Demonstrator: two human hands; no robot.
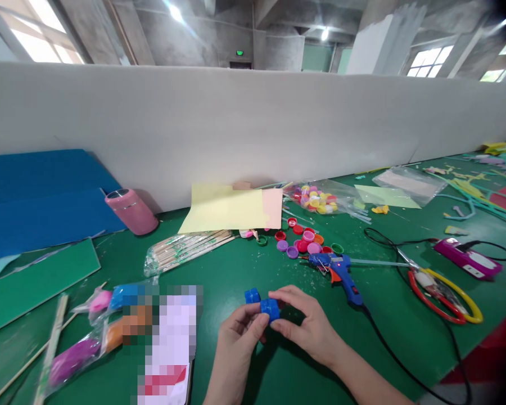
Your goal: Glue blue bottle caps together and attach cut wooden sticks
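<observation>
The green table (219,281) carries 1 blue glue gun (329,263), loose coloured caps (303,246) just beside it, 1 purple power block (468,260) and 1 pair of red-and-yellow-handled scissors (459,291). Farther left are bagged sticks (189,251), 1 phone (172,337), wrapped coloured packs (126,330), 1 green sheet (37,284) and 1 pink bottle (131,211).

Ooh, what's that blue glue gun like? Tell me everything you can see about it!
The glue gun looks like hard blue plastic, with an orange trigger and a thin wire piece near its nozzle. It seems to lie on its side on the green table, nozzle pointing left towards the colourful caps. A long pale stick pokes out behind, and a black cord runs from the handle. The right hand is nearby, but isn't touching it.
</observation>
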